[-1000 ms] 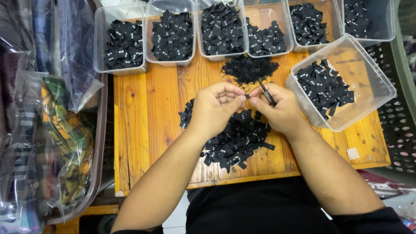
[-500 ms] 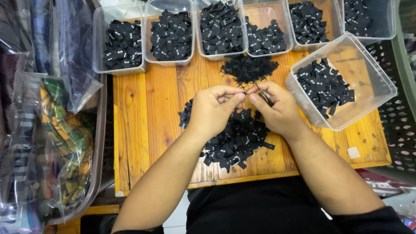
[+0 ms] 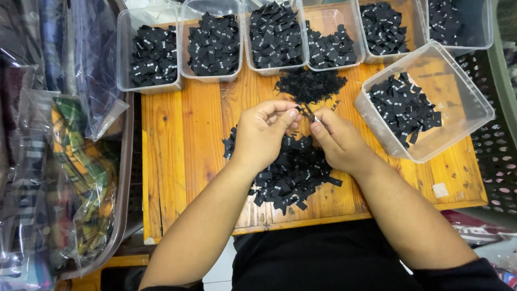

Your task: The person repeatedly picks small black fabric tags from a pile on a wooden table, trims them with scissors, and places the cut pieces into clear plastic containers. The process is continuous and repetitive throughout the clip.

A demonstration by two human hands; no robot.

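Note:
My left hand (image 3: pixel 264 132) and my right hand (image 3: pixel 336 140) meet above the middle of a small wooden table (image 3: pixel 177 151). Together their fingertips pinch one small black fabric label (image 3: pixel 307 112). Under the hands lies a loose heap of the same black labels (image 3: pixel 291 172). A smaller, flatter heap of black scraps (image 3: pixel 311 85) lies just beyond the fingers. A tilted clear plastic tub (image 3: pixel 458 108) with black labels in it stands right of my right hand.
Several clear tubs of black labels (image 3: pixel 151 54) line the table's far edge. Left of the table a brown basket (image 3: pixel 121 215) holds folded clothes in clear plastic bags (image 3: pixel 70 161). A dark perforated crate (image 3: pixel 498 161) stands to the right.
Both hands have stayed over the heap. The fingertips have drawn closer together around the small label, and the right hand's fingers have shifted slightly.

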